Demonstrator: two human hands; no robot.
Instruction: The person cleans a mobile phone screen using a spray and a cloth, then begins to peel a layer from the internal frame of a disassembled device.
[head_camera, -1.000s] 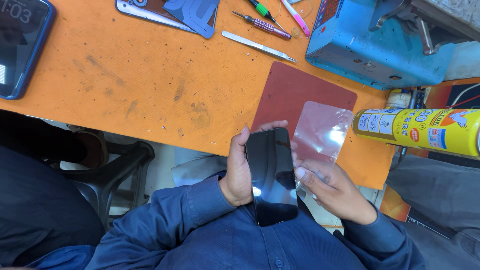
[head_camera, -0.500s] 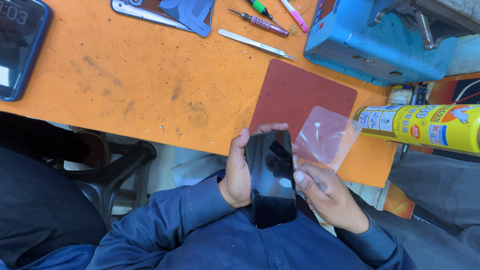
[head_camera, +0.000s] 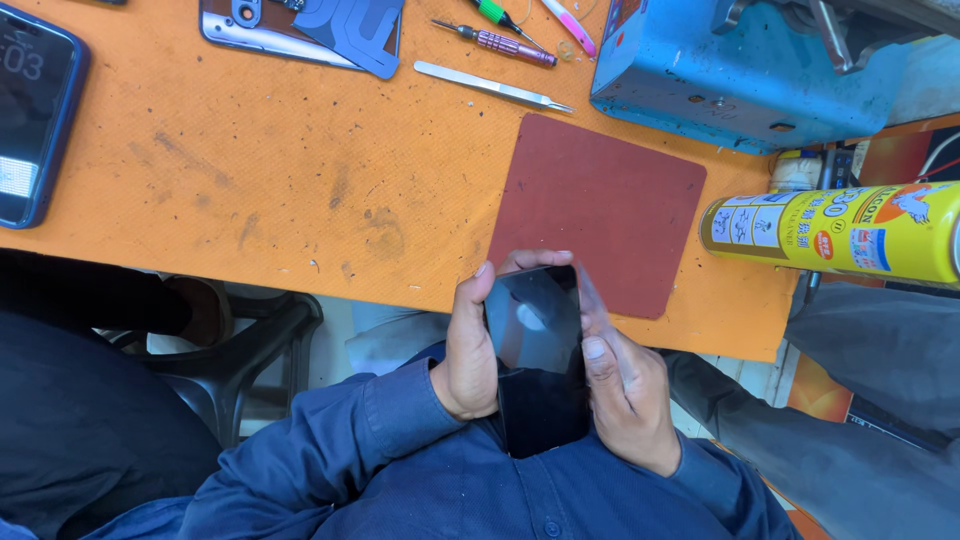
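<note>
- The left hand (head_camera: 470, 350) wraps the left edge of a black phone (head_camera: 538, 355), thumb along the side and fingertips curling over the far end; the grip is closed on it.
- The right hand (head_camera: 625, 395) presses against the phone's right edge, thumb laid on the glass near the middle, fingers closed along the side. A thin clear film seems to lie along those fingers, though it is hard to make out.
- The phone sits between both palms, held upright over the person's lap at the near edge of the orange table (head_camera: 250, 190), its far end overlapping the table edge.
- Its face is dark, glossy and unlit, with a pale round reflection on the far half; the near end dips toward the blue shirt.
- Just beyond the phone lies a dark red mat (head_camera: 600, 200) on the table.
- To the right lies a yellow spray can (head_camera: 830, 232) on its side.
- Farther off, a blue metal machine (head_camera: 740, 70) stands at the far right.
- Metal tweezers (head_camera: 490, 85) and a small screwdriver (head_camera: 505, 42) lie at the far middle.
- Another phone in a dark blue case (head_camera: 35, 110) rests at the far left.
</note>
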